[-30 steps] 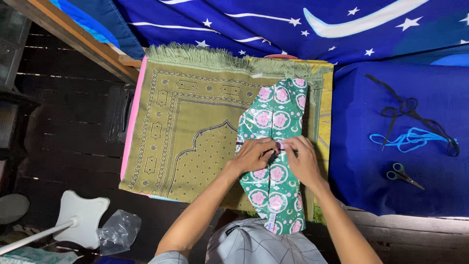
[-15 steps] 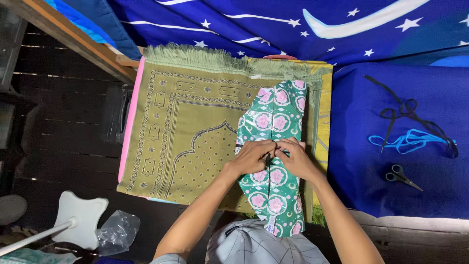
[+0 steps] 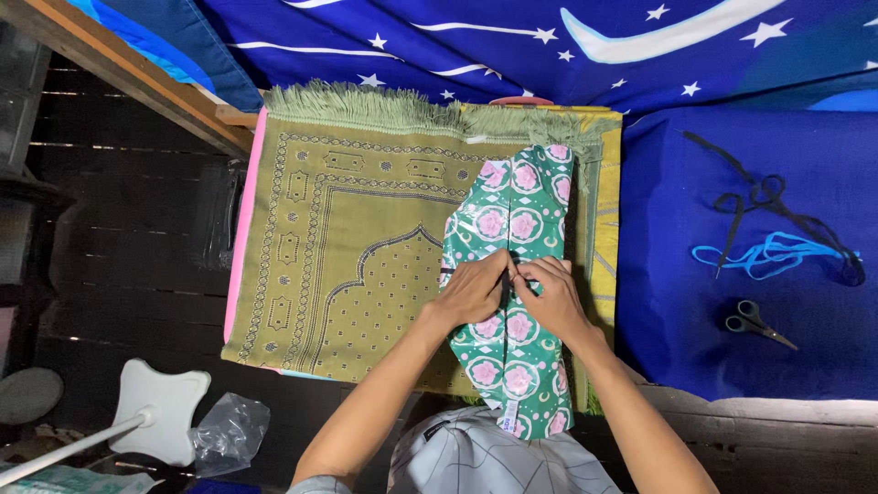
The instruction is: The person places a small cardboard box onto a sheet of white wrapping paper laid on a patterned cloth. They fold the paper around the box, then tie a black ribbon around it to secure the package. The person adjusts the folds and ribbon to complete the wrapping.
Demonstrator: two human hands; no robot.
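A long parcel wrapped in glossy green paper with pink flowers (image 3: 512, 220) lies on an olive-green fringed mat (image 3: 357, 247). My left hand (image 3: 473, 293) and my right hand (image 3: 549, 295) meet at the middle seam of the parcel, fingertips pinched together on the paper's overlapping edges. A dark band crosses the parcel under my fingers. Whether something small is held between the fingers is hidden.
To the right, on a dark blue cloth (image 3: 695, 274), lie scissors (image 3: 757, 324), a blue cord (image 3: 773, 256) and a black cord (image 3: 759, 201). A starry blue sheet (image 3: 512, 46) is beyond the mat. A white stand base (image 3: 155, 407) and a crumpled clear bag (image 3: 229, 430) sit on the dark wooden floor at left.
My two hands have drawn closer together over the parcel's seam, the right hand sliding left until the fingertips meet. The parcel has stayed in place.
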